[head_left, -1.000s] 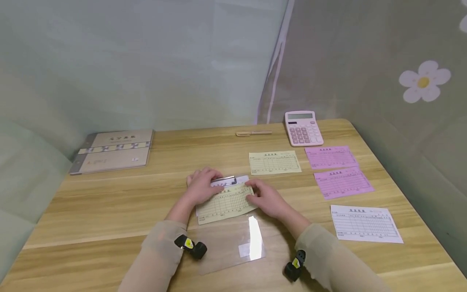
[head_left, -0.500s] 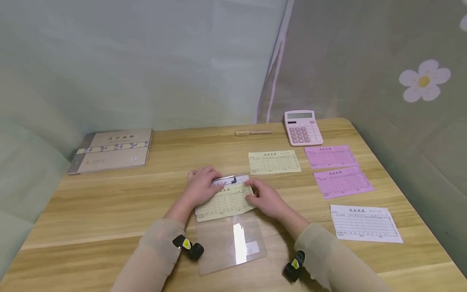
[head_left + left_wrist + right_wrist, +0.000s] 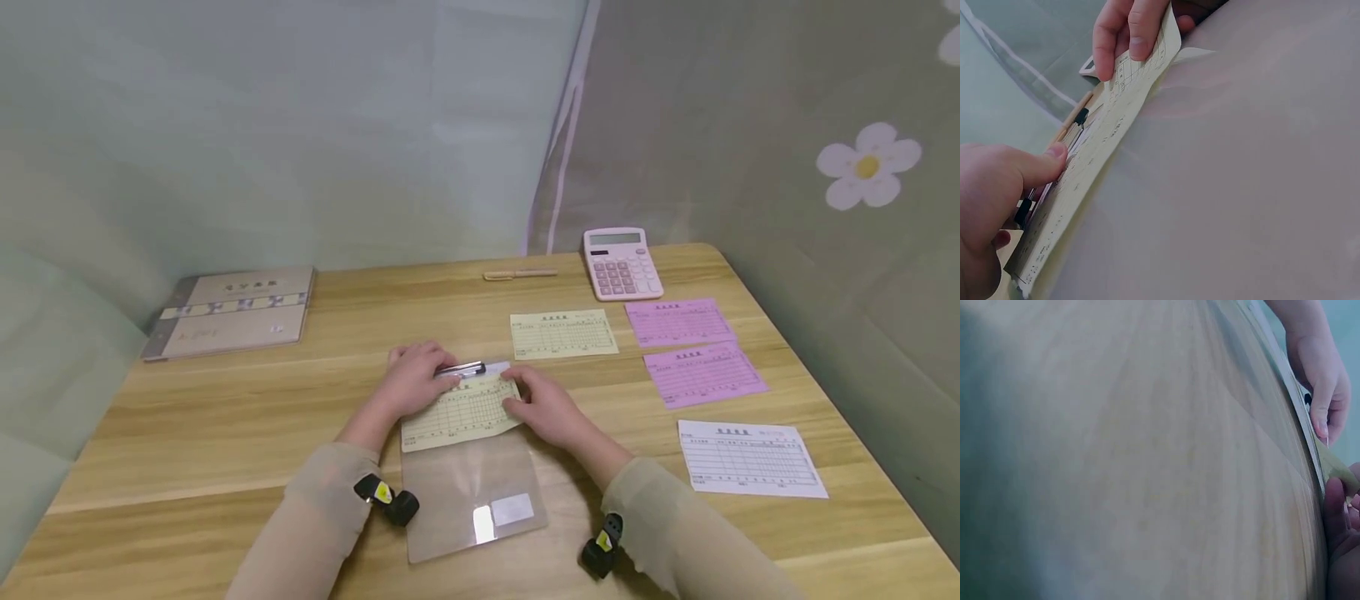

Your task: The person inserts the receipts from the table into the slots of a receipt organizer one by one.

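while yellow slip [image 3: 463, 418] lies between, left hand [image 3: 411, 381] grips clip [image 3: 468, 369], right hand [image 3: 547, 408] pinches slip's edge.

Soft, even, moderately bright light fills the head view from a source out of frame: the backdrop [image 3: 262, 125] reads pale on the left and darker on the right, soft shadows lie on the table [image 3: 225, 450] beside the sleeves [image 3: 307, 517], and 1 hard white patch of glare marks the near part of the clear board [image 3: 457, 487]. That view is fairly crisp, though the finest print on the yellow slip [image 3: 465, 417] is too small to read. Of the 2 wrist views, the left is hazy and washed out, while the right is bluish and blurred, dark along its left side, the tabletop's edge bowed by distortion.
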Demonstrator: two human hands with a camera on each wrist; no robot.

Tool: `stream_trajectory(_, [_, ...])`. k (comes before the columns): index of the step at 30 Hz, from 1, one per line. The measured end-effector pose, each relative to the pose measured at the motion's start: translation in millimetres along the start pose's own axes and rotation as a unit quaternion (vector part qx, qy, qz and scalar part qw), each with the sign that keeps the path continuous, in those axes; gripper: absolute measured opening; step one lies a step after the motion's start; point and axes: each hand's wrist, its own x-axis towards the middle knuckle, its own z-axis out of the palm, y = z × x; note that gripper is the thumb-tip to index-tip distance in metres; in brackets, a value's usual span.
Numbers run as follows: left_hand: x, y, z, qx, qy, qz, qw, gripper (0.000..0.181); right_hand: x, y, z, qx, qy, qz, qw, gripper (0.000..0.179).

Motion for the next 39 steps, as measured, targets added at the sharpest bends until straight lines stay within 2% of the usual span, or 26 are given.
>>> stream_trajectory(5, [-0.2, 1.2, -1.3, -0.004, 0.000, 0.001, 1.0000, 0.029, 1.6, 1.5, 1.9, -0.013, 0.014, -0.024, 0.9995, 0.035])
stream_trajectory(12, [-0.8, 0.3, -0.4, -0.003, 0.000, 0.004, 1.0000, 0.030, 2.0, 2.2, 4.5, 0.016, 0.015, -0.012, 0.9997, 0.015])
stream_trajectory(16, [-1.9, 1.4, -0.6, -0.005, 0.002, 0.001, 1.0000, 0.030, 3.0, -0.1, 5.7, 0.012, 0.025, 0.007, 0.9996, 0.011])
stream_trajectory(25, [-3.6, 6.4, -2.1, -0.004, 0.002, 0.006, 1.0000, 0.029, 3.8, -1.0, 7.0, 0.020, 0.042, 0.033, 0.9983, 0.013])
stream_trajectory(31, [-4.2, 6.3, -1.5, -0.003, 0.003, 0.001, 1.0000, 0.029, 4.7, -0.1, 7.3, 0.015, 0.054, 0.026, 0.9981, 0.016])
stream_trajectory(35, [-5.3, 5.3, -1.1, 0.001, 0.004, 0.000, 1.0000, 0.030, 4.6, 1.1, 6.2, 0.063, 0.060, 0.055, 0.9947, 0.028])
stream_trajectory(39, [-5.2, 5.2, -0.3, 0.009, 0.001, 0.005, 0.9999, 0.030, 5.2, 0.4, 2.6, 0.125, 0.064, 0.110, 0.9840, 0.041])
